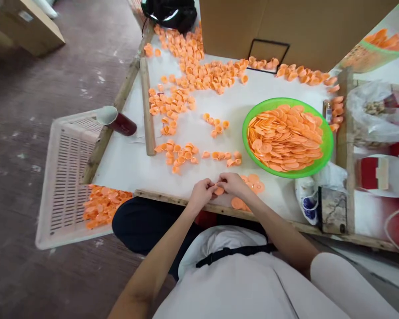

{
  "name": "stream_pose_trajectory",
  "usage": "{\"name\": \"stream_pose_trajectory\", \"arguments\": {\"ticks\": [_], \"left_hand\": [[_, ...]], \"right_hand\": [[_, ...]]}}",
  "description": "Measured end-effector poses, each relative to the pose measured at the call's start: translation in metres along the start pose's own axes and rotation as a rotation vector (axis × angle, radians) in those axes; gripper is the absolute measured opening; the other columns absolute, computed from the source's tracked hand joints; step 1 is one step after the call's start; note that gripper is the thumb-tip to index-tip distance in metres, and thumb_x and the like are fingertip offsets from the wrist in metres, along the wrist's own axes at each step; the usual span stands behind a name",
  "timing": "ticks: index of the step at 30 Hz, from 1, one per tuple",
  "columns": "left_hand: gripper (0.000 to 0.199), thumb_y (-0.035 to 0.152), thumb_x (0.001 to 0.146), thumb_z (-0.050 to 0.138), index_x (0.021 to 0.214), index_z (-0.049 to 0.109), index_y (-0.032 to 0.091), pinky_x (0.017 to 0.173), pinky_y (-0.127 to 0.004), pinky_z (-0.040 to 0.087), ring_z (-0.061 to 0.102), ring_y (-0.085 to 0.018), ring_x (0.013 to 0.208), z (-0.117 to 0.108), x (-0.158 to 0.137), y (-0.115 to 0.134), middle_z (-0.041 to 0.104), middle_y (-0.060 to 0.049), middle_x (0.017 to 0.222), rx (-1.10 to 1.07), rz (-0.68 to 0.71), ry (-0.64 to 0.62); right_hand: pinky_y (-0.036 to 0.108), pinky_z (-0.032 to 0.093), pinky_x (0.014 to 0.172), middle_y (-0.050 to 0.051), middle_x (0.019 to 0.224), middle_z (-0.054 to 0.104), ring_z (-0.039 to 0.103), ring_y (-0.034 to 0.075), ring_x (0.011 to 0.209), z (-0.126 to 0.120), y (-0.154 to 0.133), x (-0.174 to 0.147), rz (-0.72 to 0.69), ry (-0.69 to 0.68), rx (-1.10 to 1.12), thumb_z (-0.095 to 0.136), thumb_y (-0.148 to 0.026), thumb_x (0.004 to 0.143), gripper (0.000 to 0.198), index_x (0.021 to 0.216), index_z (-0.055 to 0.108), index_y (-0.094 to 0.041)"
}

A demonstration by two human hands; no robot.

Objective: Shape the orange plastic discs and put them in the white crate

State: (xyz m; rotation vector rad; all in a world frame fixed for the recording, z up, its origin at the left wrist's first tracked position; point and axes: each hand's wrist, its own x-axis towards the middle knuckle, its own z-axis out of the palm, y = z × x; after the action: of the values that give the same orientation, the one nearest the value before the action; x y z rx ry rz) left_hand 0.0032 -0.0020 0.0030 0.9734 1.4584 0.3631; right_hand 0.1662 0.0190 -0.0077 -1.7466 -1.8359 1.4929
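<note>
Near the table's front edge, my left hand (202, 193) and my right hand (232, 184) meet, both closed on one small orange disc (219, 191). The fingertips pinch it from either side and hide part of it. Several flat orange discs (253, 182) lie beside and under my right forearm. Beyond my hands a short row of orange cup-shaped pieces (221, 155) sits on the white tabletop (193, 177). A green basin (245, 133) heaped with flat orange discs (286, 137) stands to the right.
Orange cups (216, 75) spread across the back left. A cardboard box (295, 31) stands behind. Wooden strips (148, 110) edge the left side, with a dark red paper cup (124, 124) there. A white crate (73, 177) holds orange pieces at left; a phone (333, 210) lies at right.
</note>
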Motion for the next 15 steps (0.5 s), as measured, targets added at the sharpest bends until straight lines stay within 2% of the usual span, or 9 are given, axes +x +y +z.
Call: {"name": "stream_pose_trajectory", "arguments": {"ticks": [6,10,12,15], "left_hand": [[0.011,0.023,0.080,0.062,0.075,0.055,0.017,0.053,-0.028,0.056,0.069,-0.019,0.059,0.003,-0.001,0.000,0.067,-0.002,0.064,0.021,0.005,0.003],[0.019,0.032,0.075,0.069,0.078,0.058,0.016,0.051,-0.026,0.055,0.067,-0.017,0.056,-0.001,-0.006,-0.003,0.066,-0.002,0.064,-0.013,0.079,0.066],[0.026,0.038,0.072,0.072,0.081,0.059,0.016,0.050,-0.025,0.055,0.066,-0.016,0.054,-0.022,-0.014,-0.006,0.065,-0.001,0.064,-0.040,0.151,0.206],[0.035,0.042,0.072,0.071,0.091,0.059,0.016,0.053,-0.026,0.056,0.065,-0.016,0.056,-0.088,-0.037,-0.015,0.065,-0.001,0.068,-0.035,0.273,0.545]], "right_hand": [[0.023,0.036,0.058,0.000,0.069,0.065,0.057,0.013,0.064,-0.001,-0.009,-0.008,0.005,0.010,-0.025,0.060,-0.021,0.081,0.009,0.073,0.064,-0.019],[0.025,0.041,0.064,0.003,0.079,0.066,0.058,0.014,0.070,-0.007,-0.019,-0.026,-0.088,0.159,0.016,0.060,-0.019,0.081,0.004,0.080,0.064,-0.018],[0.026,0.044,0.067,0.004,0.084,0.066,0.059,0.015,0.071,-0.017,-0.021,-0.036,-0.140,0.268,0.066,0.060,-0.019,0.082,0.006,0.086,0.064,-0.018],[0.028,0.046,0.070,0.004,0.085,0.066,0.061,0.016,0.073,-0.038,-0.013,-0.048,-0.157,0.396,0.063,0.055,-0.017,0.083,0.009,0.087,0.063,-0.019]]}}
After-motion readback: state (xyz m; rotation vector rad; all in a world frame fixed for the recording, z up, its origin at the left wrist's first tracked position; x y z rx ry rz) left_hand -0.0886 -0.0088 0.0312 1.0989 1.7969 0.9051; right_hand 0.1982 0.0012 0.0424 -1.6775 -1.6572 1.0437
